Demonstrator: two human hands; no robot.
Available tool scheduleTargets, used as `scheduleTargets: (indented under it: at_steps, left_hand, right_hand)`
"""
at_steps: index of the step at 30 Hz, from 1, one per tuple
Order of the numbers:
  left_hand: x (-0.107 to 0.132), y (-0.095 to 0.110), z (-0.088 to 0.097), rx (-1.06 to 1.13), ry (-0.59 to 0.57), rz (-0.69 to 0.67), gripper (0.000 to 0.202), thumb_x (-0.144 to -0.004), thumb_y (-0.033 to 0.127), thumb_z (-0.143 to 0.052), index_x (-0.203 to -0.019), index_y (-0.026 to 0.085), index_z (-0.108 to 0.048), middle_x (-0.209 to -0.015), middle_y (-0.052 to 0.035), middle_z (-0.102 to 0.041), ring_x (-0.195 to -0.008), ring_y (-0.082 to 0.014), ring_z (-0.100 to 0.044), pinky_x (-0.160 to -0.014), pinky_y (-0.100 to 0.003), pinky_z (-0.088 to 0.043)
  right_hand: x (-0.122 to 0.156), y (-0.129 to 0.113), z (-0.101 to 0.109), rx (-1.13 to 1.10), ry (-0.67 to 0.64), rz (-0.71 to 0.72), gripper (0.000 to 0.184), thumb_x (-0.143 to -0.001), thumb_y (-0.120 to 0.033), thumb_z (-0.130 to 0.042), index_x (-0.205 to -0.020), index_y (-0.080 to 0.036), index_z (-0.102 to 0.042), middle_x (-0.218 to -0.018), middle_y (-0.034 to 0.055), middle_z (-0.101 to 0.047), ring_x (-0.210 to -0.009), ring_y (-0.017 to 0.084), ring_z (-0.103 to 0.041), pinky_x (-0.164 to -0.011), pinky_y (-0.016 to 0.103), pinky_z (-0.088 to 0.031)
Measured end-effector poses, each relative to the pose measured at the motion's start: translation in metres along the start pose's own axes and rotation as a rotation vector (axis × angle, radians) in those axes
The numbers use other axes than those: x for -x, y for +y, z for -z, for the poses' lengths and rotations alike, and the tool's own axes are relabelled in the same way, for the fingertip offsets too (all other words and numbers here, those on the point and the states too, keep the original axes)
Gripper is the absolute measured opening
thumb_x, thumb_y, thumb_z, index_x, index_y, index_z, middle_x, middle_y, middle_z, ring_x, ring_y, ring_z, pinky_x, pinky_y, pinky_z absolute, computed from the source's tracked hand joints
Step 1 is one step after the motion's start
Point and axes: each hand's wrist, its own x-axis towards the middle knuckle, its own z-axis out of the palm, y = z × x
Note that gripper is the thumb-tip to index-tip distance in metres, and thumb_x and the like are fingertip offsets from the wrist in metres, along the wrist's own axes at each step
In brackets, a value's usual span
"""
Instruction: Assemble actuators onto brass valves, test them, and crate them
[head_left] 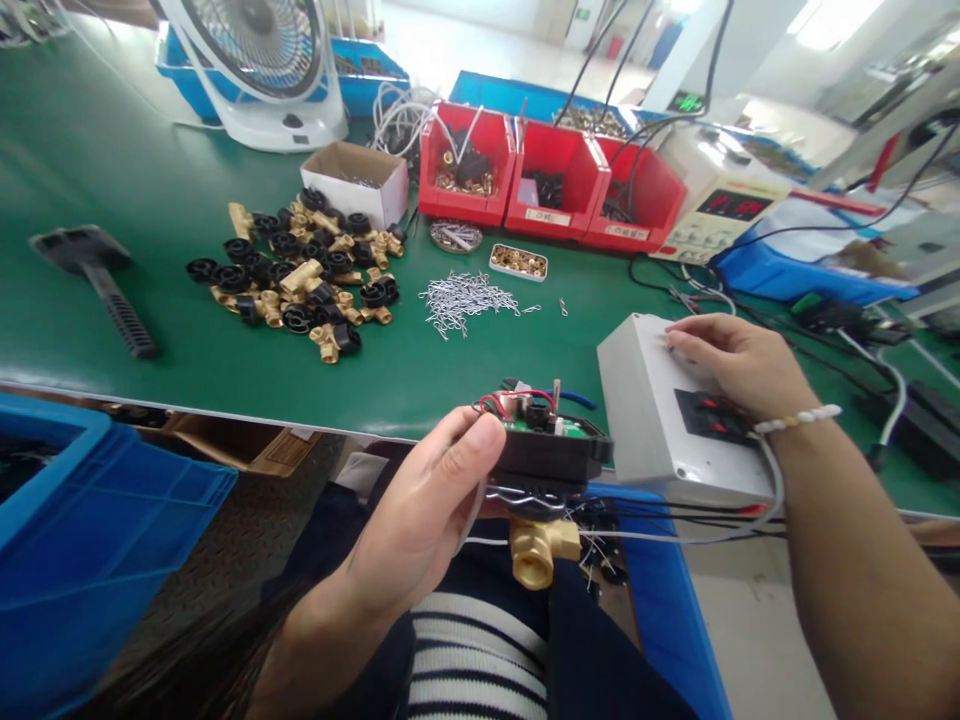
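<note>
My left hand (435,500) is closed around the side of a motorized valve: an uncovered black actuator housing (551,455) above a brass valve body (534,552). Red wires and a green circuit board show in the open top of the housing, and an upright metal shaft (556,393) sticks out of it. On the sloped face of a grey control box (645,420) rests my right hand (731,355), thumb and fingertips pinched together at a small dark part near the box's upper edge. The fingers mostly hide that part. Cables run from the box toward the valve.
Brass-and-black valve fittings (300,270) lie heaped on the green table (187,370), beside spring clips (465,300) and a tin of brass parts (519,262). Behind stand red bins (465,200), a fan (285,125) and a power supply (720,205). Blue crates (150,500) flank my lap.
</note>
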Motion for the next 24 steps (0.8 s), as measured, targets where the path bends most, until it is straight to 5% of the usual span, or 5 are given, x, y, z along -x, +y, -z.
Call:
scheduleTargets:
  at_steps: [5, 12, 24]
  left_hand:
    - [0.001, 0.001, 0.002, -0.170, 0.058, -0.040, 0.053, -0.080, 0.048, -0.078, -0.119, 0.018, -0.060, -0.108, -0.0078, -0.074, -0.097, -0.0227, -0.071, -0.084, -0.030, -0.056]
    - [0.011, 0.003, -0.008, -0.309, 0.146, -0.102, 0.051, -0.074, 0.034, -0.084, -0.117, 0.024, -0.058, -0.101, -0.0022, -0.075, -0.089, -0.0195, -0.072, -0.079, -0.026, -0.056]
    - [0.014, 0.005, -0.004, -0.369, 0.009, -0.142, 0.053, -0.072, 0.026, -0.085, -0.118, 0.027, -0.057, -0.104, -0.0005, -0.073, -0.091, -0.0181, -0.071, -0.084, -0.025, -0.055]
  right_hand:
    - [0.002, -0.005, -0.002, -0.025, -0.038, 0.026, 0.016, -0.071, -0.030, -0.075, -0.083, -0.021, -0.069, -0.079, 0.0049, -0.067, -0.067, 0.017, -0.050, -0.064, 0.031, -0.037]
    - [0.005, -0.014, -0.003, -0.020, -0.048, 0.029, 0.017, -0.071, -0.033, -0.072, -0.081, -0.020, -0.068, -0.077, 0.0047, -0.066, -0.067, 0.017, -0.051, -0.066, 0.032, -0.038]
    - [0.008, -0.019, 0.000, 0.039, -0.020, 0.031, 0.015, -0.077, -0.035, -0.066, -0.074, -0.021, -0.066, -0.079, 0.0060, -0.068, -0.074, 0.021, -0.055, -0.074, 0.033, -0.040]
